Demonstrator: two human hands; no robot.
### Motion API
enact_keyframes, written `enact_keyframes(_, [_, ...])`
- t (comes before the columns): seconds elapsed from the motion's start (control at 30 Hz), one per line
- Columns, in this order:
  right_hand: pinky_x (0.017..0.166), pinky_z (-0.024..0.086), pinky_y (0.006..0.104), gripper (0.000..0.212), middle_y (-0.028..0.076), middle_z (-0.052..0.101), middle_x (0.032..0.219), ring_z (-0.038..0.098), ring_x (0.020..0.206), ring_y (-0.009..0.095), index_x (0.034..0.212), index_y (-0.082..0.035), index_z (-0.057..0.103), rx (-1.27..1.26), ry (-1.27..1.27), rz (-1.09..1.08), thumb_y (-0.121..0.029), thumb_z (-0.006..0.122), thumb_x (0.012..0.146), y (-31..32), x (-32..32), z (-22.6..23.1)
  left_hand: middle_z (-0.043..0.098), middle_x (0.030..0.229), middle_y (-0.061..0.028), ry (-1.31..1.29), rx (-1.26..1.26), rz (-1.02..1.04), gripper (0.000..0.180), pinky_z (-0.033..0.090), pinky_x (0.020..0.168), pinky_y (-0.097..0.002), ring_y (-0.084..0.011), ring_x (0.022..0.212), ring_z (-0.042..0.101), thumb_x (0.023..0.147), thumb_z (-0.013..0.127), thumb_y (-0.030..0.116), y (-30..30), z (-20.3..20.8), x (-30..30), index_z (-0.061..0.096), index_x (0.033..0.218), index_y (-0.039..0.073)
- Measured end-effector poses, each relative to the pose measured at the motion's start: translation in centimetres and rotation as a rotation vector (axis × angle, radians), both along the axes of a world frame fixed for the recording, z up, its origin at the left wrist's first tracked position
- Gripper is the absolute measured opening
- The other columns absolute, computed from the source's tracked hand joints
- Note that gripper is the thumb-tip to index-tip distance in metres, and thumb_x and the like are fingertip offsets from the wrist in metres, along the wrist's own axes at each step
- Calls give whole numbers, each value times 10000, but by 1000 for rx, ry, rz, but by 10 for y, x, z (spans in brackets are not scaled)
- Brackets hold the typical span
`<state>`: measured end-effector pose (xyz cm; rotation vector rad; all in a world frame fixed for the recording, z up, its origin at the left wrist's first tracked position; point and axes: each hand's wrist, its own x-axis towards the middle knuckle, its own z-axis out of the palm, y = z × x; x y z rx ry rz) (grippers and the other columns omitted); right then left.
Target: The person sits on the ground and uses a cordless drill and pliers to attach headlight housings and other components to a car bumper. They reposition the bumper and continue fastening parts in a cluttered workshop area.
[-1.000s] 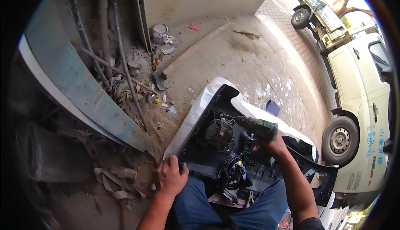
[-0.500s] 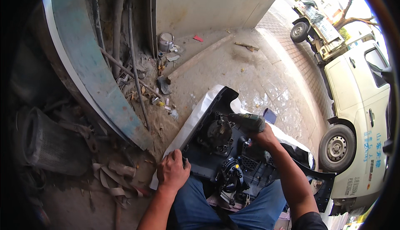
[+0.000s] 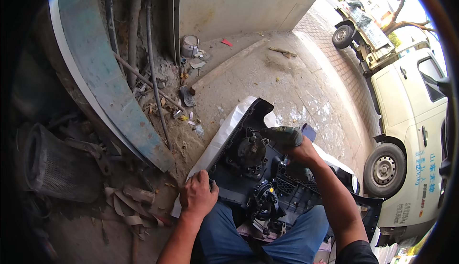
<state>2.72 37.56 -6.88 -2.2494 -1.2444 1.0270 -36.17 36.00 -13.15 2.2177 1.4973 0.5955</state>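
Note:
A black plastic car panel (image 3: 229, 182) lies across my lap, its inner side up, with white sheeting (image 3: 203, 161) under it. My left hand (image 3: 198, 194) is closed around the panel's left edge; its fingertips are partly hidden. My right hand (image 3: 303, 153) grips a cordless drill (image 3: 279, 136), held sideways with its bit pointing left. The bit's tip is by the top of a round black unit (image 3: 251, 151) on the panel; whether it touches a screw is too small to see. Nearer me sits a second black mechanism (image 3: 263, 199) with a yellow dot.
A beige van (image 3: 401, 120) and a flatbed truck (image 3: 366, 29) stand on the right. Left are a metal mesh cylinder (image 3: 64, 168), straps (image 3: 124, 206) and a curved bluish beam (image 3: 105, 77). Poles, litter and a small bucket (image 3: 190, 45) lie by the wall ahead.
My right hand and the drill have shifted very slightly to the left. The left hand keeps its place on the panel edge.

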Motion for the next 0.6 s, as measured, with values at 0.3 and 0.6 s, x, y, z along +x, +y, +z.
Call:
enact_keyframes(0.3, [834, 580, 383, 337, 110, 783, 973, 724, 909, 197, 1117, -51, 775, -42, -138, 106, -243, 774, 840, 15, -17, 24, 676, 924, -197, -2, 0, -2, 336, 589, 759, -504, -409, 877, 712, 850, 778, 156, 0, 3, 0, 515, 1023, 39])
enact_keyframes(0.6, [868, 595, 418, 326, 193, 791, 976, 764, 923, 305, 1072, -31, 788, -174, -276, 251, -251, 782, 831, 61, -36, 61, 677, 931, -199, 12, 4, -13, 329, 592, 760, -507, -408, 871, 715, 864, 769, 174, 1, 0, 1, 513, 1025, 43])
